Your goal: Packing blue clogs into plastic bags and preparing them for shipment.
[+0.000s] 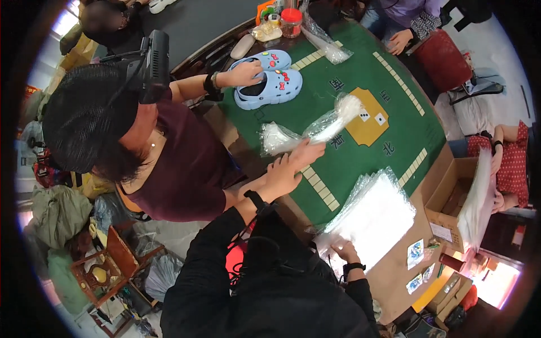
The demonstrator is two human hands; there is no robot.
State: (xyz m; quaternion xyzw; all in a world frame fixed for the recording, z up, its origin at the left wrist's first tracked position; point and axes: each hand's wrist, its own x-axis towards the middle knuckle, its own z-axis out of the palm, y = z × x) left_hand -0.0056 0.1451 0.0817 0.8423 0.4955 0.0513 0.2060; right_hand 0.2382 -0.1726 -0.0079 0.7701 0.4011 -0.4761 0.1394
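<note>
My left hand [283, 176] lies across a co-worker's forearm, its fingers apart and nothing seen in them. Just beyond, the co-worker's hand [307, 153] touches a gathered bundle of clear plastic bags [332, 121] on the green table mat. At the near edge my right hand [345, 249] grips the lower edge of a stack of clear, shiny plastic bags [375, 211]; part of its fingers is hidden. The co-worker's other hand [246, 73] is on a pair of light blue clogs [270, 90] with red bow charms.
The co-worker [191, 163] in maroon stands close on my left. An open cardboard box [451, 191] is at the right, beside a person in red [510, 169] holding plastic sheeting. A red-lidded jar [291, 23] stands at the back. Small printed packets [415, 253] lie at near right.
</note>
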